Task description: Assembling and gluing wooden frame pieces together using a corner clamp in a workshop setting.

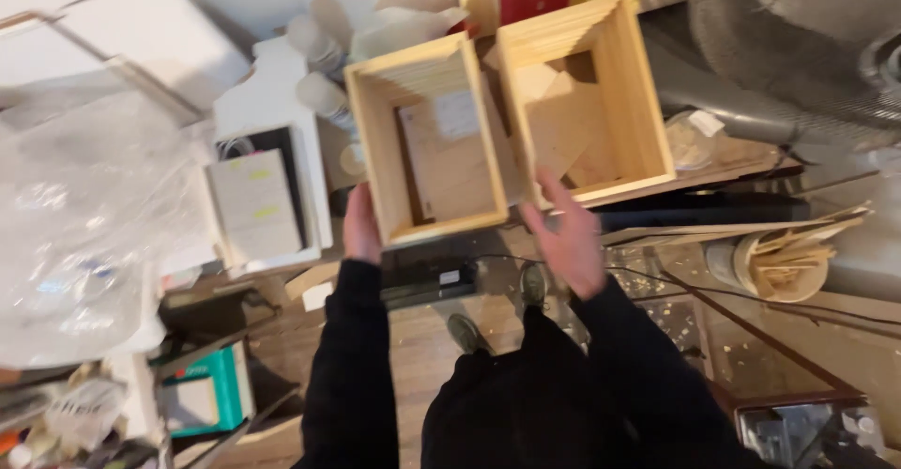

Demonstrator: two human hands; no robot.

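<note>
Two open-topped pale wooden boxes, left box and right box, stand side by side, touching, at the workbench's near edge.

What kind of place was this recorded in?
Probably a woodworking shop: two open wooden boxes by the hands, a bucket of wood offcuts, and shavings on the floor.

left hand grips the near wooden box (open-topped), right hand spread beside a second box.
</note>
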